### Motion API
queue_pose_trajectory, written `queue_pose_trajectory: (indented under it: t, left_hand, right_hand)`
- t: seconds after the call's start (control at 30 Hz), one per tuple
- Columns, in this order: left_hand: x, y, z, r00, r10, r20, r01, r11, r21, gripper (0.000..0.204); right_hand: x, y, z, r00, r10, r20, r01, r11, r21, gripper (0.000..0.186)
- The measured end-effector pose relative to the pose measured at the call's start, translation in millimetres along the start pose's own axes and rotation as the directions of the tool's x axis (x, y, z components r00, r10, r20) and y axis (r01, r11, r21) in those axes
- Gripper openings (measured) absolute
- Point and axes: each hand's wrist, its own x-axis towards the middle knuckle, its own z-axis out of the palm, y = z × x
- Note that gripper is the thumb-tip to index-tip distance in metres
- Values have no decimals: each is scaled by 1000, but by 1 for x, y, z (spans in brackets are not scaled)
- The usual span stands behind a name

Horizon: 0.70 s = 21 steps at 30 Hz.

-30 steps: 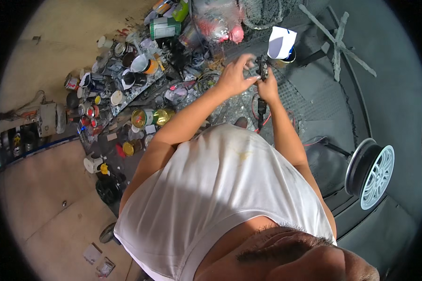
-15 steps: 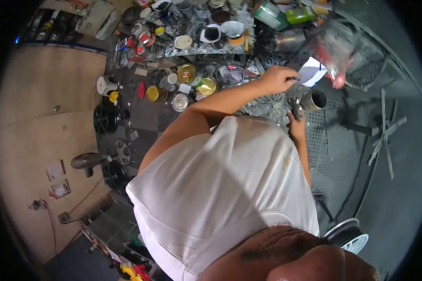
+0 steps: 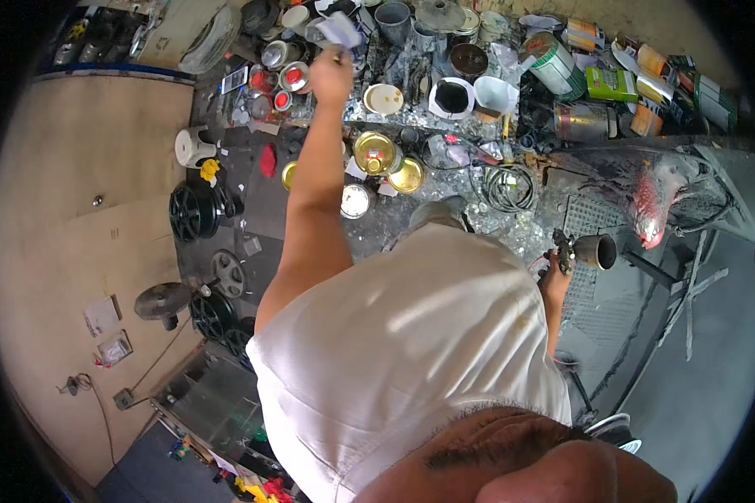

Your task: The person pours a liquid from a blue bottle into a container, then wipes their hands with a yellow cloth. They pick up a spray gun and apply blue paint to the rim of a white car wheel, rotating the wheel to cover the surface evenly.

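My left hand [image 3: 331, 77] is stretched out over the cluttered bench at the back left, its fingers closed. From it a white paper cone [image 3: 338, 32], blurred by motion, sticks out beyond the fingers. Just left of this hand stands a tin with a red cap [image 3: 294, 77]. Low on the right, my right hand [image 3: 555, 277] is wrapped round a dark spray gun [image 3: 564, 251]. A grey cup [image 3: 596, 251] with an open, dark mouth is joined to the gun and points rightward. What is in the cup cannot be made out.
Paint pots, such as a white one with black paint [image 3: 451, 99], crowd the bench. Gold-lidded tins [image 3: 375, 153] stand below it, beside a coiled hose [image 3: 508, 186]. A metal stand [image 3: 692, 289] and a red-stained plastic wrap [image 3: 650, 214] are at the right. Black wheels [image 3: 195, 214] lie left.
My left hand has swung from beside the spray gun to the back left, carrying the paper cone. The view has shifted. My right hand still holds the gun.
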Motion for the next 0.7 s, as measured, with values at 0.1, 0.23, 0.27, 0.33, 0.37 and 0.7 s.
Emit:
queue_pose_trajectory:
  t: [0.1, 0.23, 0.27, 0.33, 0.37, 0.7]
  left_hand:
    - [39, -36, 17, 982, -189, 29, 180, 964, 194, 17]
    - [66, -51, 43, 932, -336, 133, 284, 908, 309, 32]
    - [71, -30, 45, 926, -361, 108, 321, 906, 278, 33]
    - [76, 6, 43, 907, -417, 57, 394, 890, 229, 35]
    - [73, -1, 47, 965, -239, 108, 245, 969, -45, 33]
    - [-129, 224, 54, 638, 452, 623, 202, 683, -702, 11]
  right_hand:
    - [-7, -13, 11, 998, -35, -46, 31, 996, -84, 27]
    - [-9, -30, 22, 998, -48, -39, 45, 996, -77, 27]
    - [-16, -32, 20, 997, -46, -63, 42, 997, -69, 27]
    - [-26, -29, 11, 997, -9, -77, 6, 999, -44, 27]
    - [-28, -27, 8, 996, 6, -89, -8, 1000, -22, 27]
    - [-22, -47, -2, 941, -9, -339, 34, 997, 69, 23]
